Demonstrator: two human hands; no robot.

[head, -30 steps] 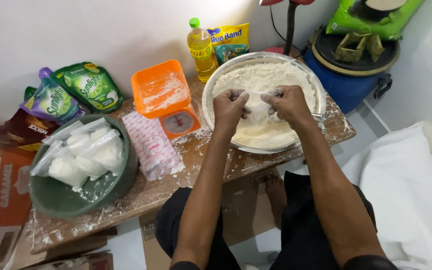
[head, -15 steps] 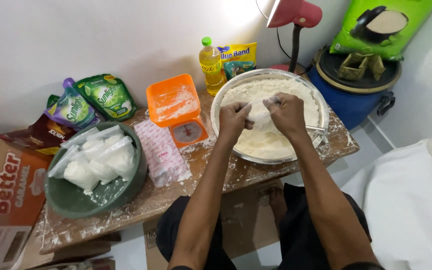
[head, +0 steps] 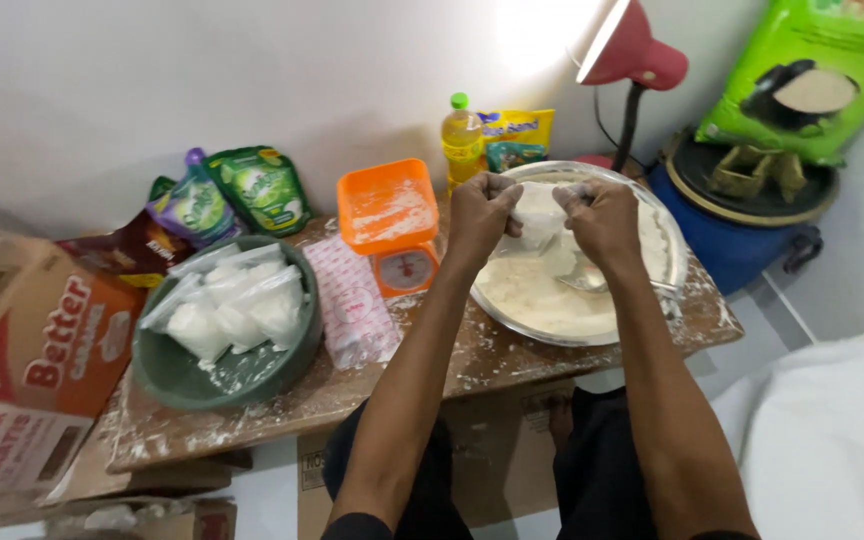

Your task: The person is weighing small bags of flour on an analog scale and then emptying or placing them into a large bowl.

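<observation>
The left hand (head: 482, 212) and right hand (head: 600, 215) each pinch a small plastic bag (head: 540, 215) over the metal bowl (head: 667, 290) of flour; the green bowl (head: 167, 375) holds filled bags (head: 237, 305).

A flour-dusted wooden table (head: 422, 385) carried everything. Under both hands sat a wide metal basin (head: 592, 325) of flour, with an orange kitchen scale (head: 392, 225) just left of the left hand (head: 482, 215). Farther left lay a stack of clear bags (head: 352, 310) and a green bowl (head: 227, 375) of filled packets, with pouches (head: 237, 195) behind
</observation>
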